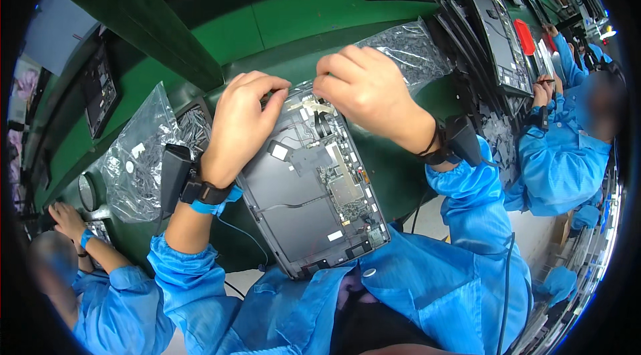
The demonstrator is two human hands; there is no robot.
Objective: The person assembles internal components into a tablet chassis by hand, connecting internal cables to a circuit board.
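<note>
A dark laptop base (294, 195), opened up with its circuit board (344, 185) and ribbon cables showing, lies in front of me, its near end by my lap. Both hands are at its far edge. My left hand (244, 118) pinches with thumb and forefinger near the far left corner; what it holds, if anything, is too small to make out. My right hand (364, 91) is closed, fingertips together at the far right corner, and its grip is hidden too. Pale tape strips (310, 106) sit on the base between the hands.
Clear plastic bags of small dark parts, one bag (140, 154) at left and another bag (410, 51) at far right, lie on the green bench (294, 21). Stacked laptop casings (491, 31) stand at right. Co-workers in blue work at left and right. A green post (143, 18) rises at far left.
</note>
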